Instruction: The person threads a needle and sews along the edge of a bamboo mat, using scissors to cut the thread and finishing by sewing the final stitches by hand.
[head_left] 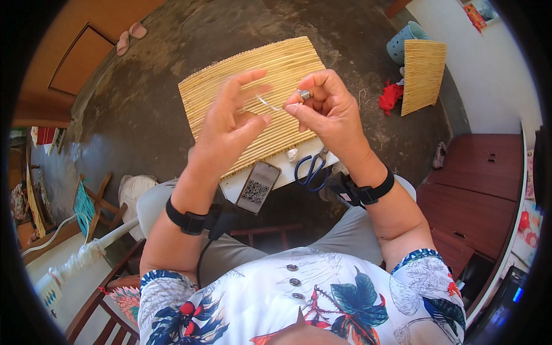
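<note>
My right hand (329, 109) is closed in a pinch on a white thread (269, 104); whether a needle is with it is too small to tell. A silvery metal piece, like a thimble ring (303, 94), sits at one of its fingers. To the left, my left hand (233, 121) is raised with fingers apart, slightly smeared by motion, near the thread's loose part. Beneath both hands lies a mat of yellowish reeds or slats (213, 92) on a white surface (230, 187). Scissors with dark blue handles (312, 171), a small white wad (292, 154) and a phone (259, 187) lie at its near edge.
A second slatted panel (424, 75) leans by a light blue basket (405, 40), with red cloth or plastic (391, 96) beside it. Dark red cabinets (471, 190) stand on the right. Pink slippers (123, 42) lie far left; a wooden chair (103, 322) is near left.
</note>
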`<state>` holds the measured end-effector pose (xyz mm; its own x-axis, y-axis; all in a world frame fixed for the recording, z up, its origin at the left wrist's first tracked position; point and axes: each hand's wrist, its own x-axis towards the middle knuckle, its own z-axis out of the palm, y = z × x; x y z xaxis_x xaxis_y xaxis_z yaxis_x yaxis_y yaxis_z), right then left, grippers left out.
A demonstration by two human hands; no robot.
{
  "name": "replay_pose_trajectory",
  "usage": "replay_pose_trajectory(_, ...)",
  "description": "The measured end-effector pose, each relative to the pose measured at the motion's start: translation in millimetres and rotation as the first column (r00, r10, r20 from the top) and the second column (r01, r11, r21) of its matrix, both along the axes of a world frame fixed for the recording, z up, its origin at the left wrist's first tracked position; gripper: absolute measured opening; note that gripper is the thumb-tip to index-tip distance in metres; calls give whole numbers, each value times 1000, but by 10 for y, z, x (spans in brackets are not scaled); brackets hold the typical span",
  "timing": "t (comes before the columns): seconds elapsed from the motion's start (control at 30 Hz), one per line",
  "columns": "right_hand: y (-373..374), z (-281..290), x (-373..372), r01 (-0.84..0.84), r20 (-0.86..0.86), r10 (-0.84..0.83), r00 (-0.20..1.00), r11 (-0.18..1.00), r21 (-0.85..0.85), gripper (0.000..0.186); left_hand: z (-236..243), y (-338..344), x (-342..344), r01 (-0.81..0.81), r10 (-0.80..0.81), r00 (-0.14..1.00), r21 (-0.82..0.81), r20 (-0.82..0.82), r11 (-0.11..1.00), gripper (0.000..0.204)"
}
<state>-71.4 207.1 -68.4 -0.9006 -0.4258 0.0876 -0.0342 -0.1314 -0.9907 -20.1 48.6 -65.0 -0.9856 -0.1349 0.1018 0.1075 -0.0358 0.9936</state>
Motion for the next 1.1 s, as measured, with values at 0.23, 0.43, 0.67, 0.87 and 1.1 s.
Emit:
replay_pose_trajectory(0.23, -55, -50, 57, 110, -241, -66, 968, 979, 172, 26, -162, -107, 17, 254, -349, 909, 362, 228, 897, 18)
replay_pose_trajectory(0.43, -43, -50, 37, 160, -351, -75, 933, 962, 220, 23, -91, -50, 28, 159, -172, 958, 74, 231, 985, 6)
replay_pose_trajectory(0.67, 4, 38, -16, 64, -113, -48, 992, 989, 136, 17, -45, -36, 18, 133, -150, 955, 82, 255, 988, 6)
replay_pose_trajectory(0.87, -1, 6, 11, -94, -77, 102, 992, 990, 104, 15, -8, -49, 29, 116, -161, 955, 185, 250, 976, 6)
replay_pose_trajectory(1.1, 16, -132, 43, 30, -198, 6, 980, 983, 180, 6, 10, 2, 23, 187, -217, 944, 140, 248, 972, 7)
